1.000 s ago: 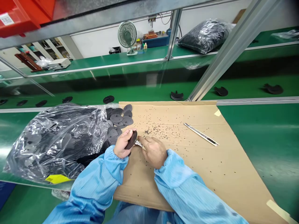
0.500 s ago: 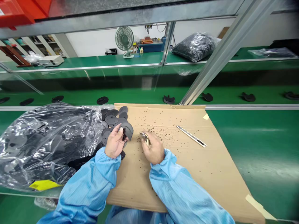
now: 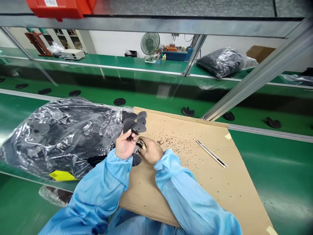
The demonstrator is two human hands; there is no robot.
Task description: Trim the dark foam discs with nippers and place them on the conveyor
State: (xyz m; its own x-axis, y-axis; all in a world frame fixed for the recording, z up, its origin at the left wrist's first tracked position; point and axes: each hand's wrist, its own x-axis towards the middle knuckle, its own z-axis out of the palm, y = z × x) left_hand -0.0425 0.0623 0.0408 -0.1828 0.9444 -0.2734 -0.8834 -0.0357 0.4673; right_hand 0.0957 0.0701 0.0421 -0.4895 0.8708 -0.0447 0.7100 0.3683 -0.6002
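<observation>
My left hand (image 3: 125, 147) is closed on a dark round plastic part (image 3: 128, 125), holding it above the pile of similar discs (image 3: 141, 115). In my right hand (image 3: 153, 151) is a small pair of shiny metal nippers (image 3: 141, 143); the fingers wrap round them. The nippers' tip is at the held part beside my left fingers, though whether the jaws touch it I cannot tell. Small black bits (image 3: 171, 142) lie scattered over the cardboard sheet (image 3: 186, 186) to the right of my hands.
A clear plastic bag (image 3: 66, 130) full of dark discs lies at the left, its mouth near the pile. A slim white-and-black knife-like tool (image 3: 212, 154) rests on the cardboard. Beyond, dark parts (image 3: 188, 111) sit spaced along the green belt (image 3: 151, 103), behind a slanting metal post (image 3: 232, 93).
My right hand has moved left with the nippers, from over the cardboard up to the part in my left hand. The part has turned in my left fingers. The whole view has shifted.
</observation>
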